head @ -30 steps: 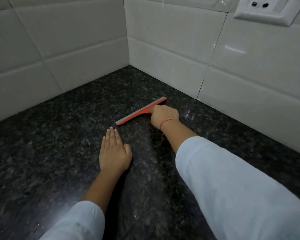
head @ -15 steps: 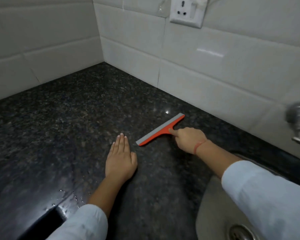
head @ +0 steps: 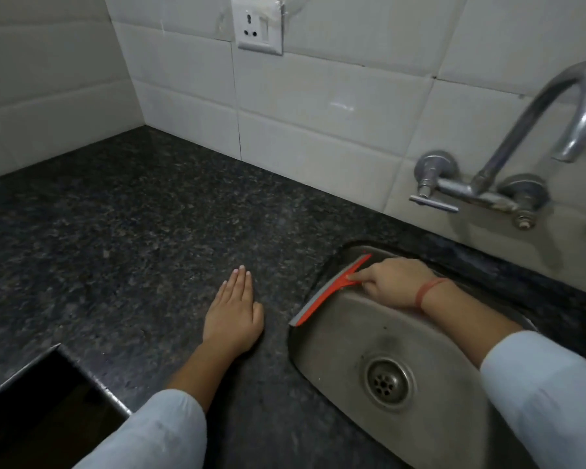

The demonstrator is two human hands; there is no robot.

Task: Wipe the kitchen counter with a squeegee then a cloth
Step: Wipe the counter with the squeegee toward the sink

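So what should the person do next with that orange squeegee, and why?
Probably lift the squeegee and set it on the counter near the wall for another pull. The right hand holds it with its blade at the sink rim, so this stroke looks finished.

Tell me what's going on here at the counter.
A person is wiping a dark stone counter with an orange squeegee. The right hand grips its handle, index finger stretched along it, and the blade lies along the left rim of the steel sink, as if sweeping water into the basin. The left hand rests flat on the counter beside the sink. No cloth is in view.
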